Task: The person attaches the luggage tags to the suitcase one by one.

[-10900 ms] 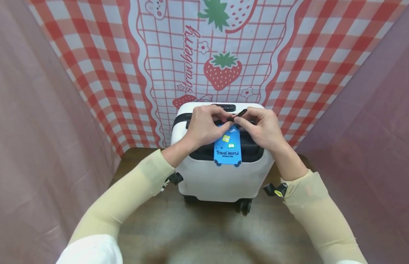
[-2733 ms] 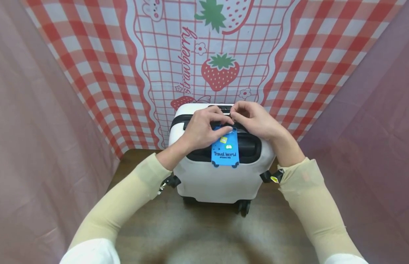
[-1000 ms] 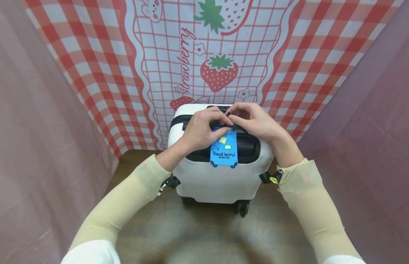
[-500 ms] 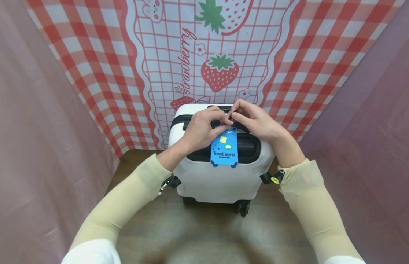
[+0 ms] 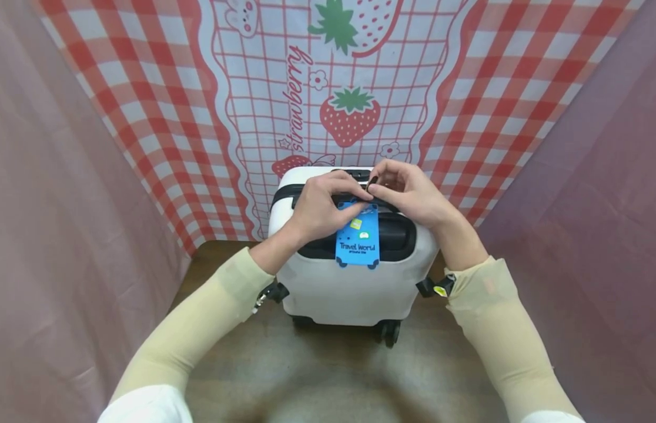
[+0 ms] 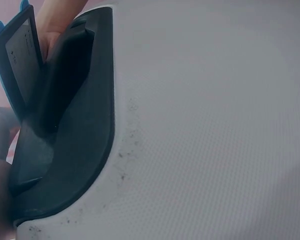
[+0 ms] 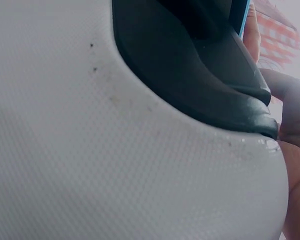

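Observation:
A white suitcase (image 5: 354, 294) stands upright in the head view, its black side handle (image 5: 397, 232) facing up toward me. Over that handle hangs a blue luggage tag (image 5: 357, 241) printed "Travel World". My left hand (image 5: 323, 205) pinches at the tag's top end, thumb and fingers bent together. Close beside it, my right hand (image 5: 412, 191) pinches a short black strap (image 5: 372, 183) of the tag between thumb and fingers. The fingers hide where strap and tag meet. In the left wrist view the luggage tag (image 6: 22, 60) shows its back, with a pale card in a dark frame.
The suitcase stands on a brown wooden surface (image 5: 317, 376), with black wheels (image 5: 390, 332) toward me. Behind it hangs a red-and-white strawberry cloth (image 5: 354, 117). Pink curtains (image 5: 69, 235) close off both sides.
Long before, a black strap end stuck up between my hands. Lately my right fingers shift around the left fingertips, and a bit of dark strap shows in them now. The tag hangs nearly unchanged.

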Demonstrator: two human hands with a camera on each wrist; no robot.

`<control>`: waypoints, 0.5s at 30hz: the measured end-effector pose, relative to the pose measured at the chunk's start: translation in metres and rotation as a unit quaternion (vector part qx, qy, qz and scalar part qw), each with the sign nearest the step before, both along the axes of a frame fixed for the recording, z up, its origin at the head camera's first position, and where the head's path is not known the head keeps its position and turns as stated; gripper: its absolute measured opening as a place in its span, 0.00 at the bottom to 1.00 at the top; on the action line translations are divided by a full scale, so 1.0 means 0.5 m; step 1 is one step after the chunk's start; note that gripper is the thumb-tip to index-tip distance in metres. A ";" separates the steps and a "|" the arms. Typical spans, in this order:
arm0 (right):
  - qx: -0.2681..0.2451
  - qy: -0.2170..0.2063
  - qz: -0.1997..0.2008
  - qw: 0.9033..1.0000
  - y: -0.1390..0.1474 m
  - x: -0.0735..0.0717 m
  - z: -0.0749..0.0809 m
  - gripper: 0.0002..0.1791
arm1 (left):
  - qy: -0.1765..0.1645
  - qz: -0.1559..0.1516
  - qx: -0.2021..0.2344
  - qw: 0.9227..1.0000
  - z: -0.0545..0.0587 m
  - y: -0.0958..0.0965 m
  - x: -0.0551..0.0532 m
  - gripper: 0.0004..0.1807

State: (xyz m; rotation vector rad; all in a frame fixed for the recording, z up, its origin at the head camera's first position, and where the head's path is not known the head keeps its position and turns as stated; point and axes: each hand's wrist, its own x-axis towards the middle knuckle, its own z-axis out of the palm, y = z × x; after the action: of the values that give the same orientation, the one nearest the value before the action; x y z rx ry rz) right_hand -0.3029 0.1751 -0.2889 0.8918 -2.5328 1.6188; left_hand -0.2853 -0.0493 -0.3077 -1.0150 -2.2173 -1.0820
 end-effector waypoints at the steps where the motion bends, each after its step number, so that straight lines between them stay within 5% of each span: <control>1: -0.004 -0.001 -0.001 1.000 0.000 -0.001 -0.001 0.11 | 0.000 0.000 -0.001 1.000 0.001 0.000 0.000 0.07; 15: -0.044 0.019 -0.054 0.997 -0.009 -0.003 -0.011 0.06 | 0.002 0.021 -0.030 0.999 0.007 0.006 -0.001 0.04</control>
State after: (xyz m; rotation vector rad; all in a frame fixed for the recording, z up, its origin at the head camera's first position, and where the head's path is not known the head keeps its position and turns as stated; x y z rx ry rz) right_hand -0.3044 0.1707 -0.2946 0.7549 -2.4194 1.6503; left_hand -0.2860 -0.0461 -0.3041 -0.9905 -2.2702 -1.0002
